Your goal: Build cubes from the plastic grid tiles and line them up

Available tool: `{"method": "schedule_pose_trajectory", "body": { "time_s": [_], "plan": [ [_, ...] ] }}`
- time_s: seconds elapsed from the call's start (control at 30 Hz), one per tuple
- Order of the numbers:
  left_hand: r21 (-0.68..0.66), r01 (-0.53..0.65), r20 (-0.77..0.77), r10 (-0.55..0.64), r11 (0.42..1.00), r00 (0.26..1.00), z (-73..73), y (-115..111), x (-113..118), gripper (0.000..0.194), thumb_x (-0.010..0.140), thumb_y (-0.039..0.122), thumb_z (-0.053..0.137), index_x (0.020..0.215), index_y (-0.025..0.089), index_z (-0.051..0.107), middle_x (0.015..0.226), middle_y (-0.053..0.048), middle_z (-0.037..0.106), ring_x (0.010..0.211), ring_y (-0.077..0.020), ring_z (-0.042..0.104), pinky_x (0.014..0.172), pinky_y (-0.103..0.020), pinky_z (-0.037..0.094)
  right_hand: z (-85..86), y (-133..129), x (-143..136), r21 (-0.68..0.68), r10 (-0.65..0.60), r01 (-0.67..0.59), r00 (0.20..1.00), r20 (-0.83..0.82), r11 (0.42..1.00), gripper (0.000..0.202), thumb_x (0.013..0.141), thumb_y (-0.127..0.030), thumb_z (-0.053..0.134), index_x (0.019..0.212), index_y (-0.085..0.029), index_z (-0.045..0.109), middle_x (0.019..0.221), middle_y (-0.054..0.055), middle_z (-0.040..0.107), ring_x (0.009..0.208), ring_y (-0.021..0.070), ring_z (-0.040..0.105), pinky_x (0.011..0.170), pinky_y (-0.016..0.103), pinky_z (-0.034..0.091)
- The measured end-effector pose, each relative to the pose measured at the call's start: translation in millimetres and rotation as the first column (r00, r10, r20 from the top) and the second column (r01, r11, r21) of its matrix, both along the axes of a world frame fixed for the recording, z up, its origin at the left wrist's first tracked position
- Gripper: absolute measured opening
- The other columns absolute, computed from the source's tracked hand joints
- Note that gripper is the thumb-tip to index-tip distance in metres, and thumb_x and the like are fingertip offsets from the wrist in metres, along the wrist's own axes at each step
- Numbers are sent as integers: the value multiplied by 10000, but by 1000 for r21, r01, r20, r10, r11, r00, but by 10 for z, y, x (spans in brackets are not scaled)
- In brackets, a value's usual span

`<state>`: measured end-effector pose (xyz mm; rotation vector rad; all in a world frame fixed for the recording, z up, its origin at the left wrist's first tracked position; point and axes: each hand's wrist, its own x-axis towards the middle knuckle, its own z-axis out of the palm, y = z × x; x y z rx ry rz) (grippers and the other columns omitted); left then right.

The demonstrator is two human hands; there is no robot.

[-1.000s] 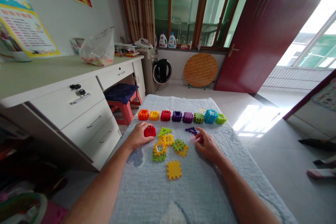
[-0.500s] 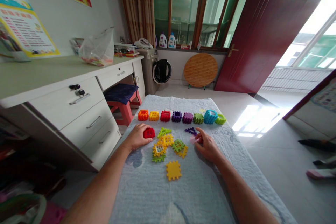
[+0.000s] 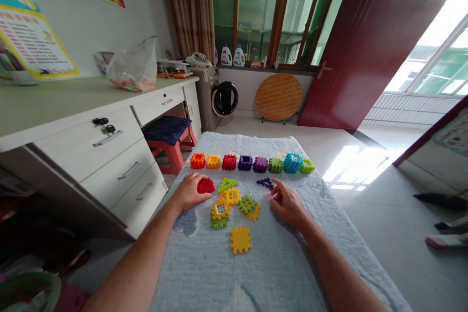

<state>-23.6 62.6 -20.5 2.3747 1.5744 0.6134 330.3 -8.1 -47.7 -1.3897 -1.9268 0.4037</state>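
Note:
My left hand (image 3: 189, 191) rests on the cloth with its fingers curled round a red plastic building piece (image 3: 205, 185). My right hand (image 3: 287, 200) lies low over the cloth, index finger stretched to the edge of a purple triangular piece (image 3: 265, 183); its other fingers bend loosely and nothing shows in them. Between the hands are a light green triangular piece (image 3: 227, 184), overlapping yellow frames (image 3: 231, 197), another yellow frame (image 3: 220, 208) over a green piece (image 3: 219, 222), and a green frame (image 3: 247, 204) on a yellow one. Nearer me lies a solid yellow square (image 3: 241, 240).
Sorted stacks run along the far side, from orange (image 3: 198, 160) and red (image 3: 229, 162) to purple (image 3: 245, 163), blue (image 3: 293, 162) and lime (image 3: 307, 166). A blue-grey cloth (image 3: 204, 273) covers the table. A white desk (image 3: 120, 170) and a stool (image 3: 170, 131) stand left.
The view has shifted very slightly. Both hands and the pieces keep their places on the cloth.

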Motion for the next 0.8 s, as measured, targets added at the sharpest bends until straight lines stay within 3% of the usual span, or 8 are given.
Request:
{"method": "schedule_pose_trajectory", "body": {
  "time_s": [0.17, 0.37, 0.67, 0.8],
  "plan": [
    [6, -10, -39, 10, 1000, 999, 2, -9, -4, 589, 598, 499, 697, 1090, 189, 604, 1059, -92, 606, 1015, -278, 552, 918, -378, 413, 20, -7, -8, -6, 0, 0, 1000, 5, 1000, 578, 732, -154, 510, 1300, -177, 402, 919, 43, 617, 715, 123, 559, 714, 273, 458],
    [25, -34, -120, 36, 999, 992, 7, -13, 8, 473, 647, 471, 646, 1015, 174, 635, 966, -89, 621, 936, -262, 576, 871, -370, 436, 22, -17, -14, -10, -7, 7, 1000, 9, 1000, 591, 728, -141, 504, 1308, -181, 397, 920, 41, 618, 719, 123, 559, 720, 273, 459],
    [14, -24, -108, 26, 1000, 994, 24, 52, 13, 415, 595, 455, 673, 913, 188, 679, 889, -79, 631, 881, -270, 587, 829, -368, 452, 30, -28, -21, 7, -7, 7, 1000, 5, 1000, 551, 759, -167, 507, 1301, -178, 408, 912, 44, 619, 720, 128, 559, 722, 282, 459],
    [69, -7, -100, 14, 998, 995, 107, 58, 31, 419, 608, 445, 685, 932, 179, 666, 893, -77, 635, 863, -253, 588, 829, -360, 452, 41, -36, -27, 2, -8, 8, 1000, -8, 1000, 531, 772, -183, 506, 1294, -163, 407, 907, 47, 612, 714, 126, 554, 715, 276, 459]
  ]
}}
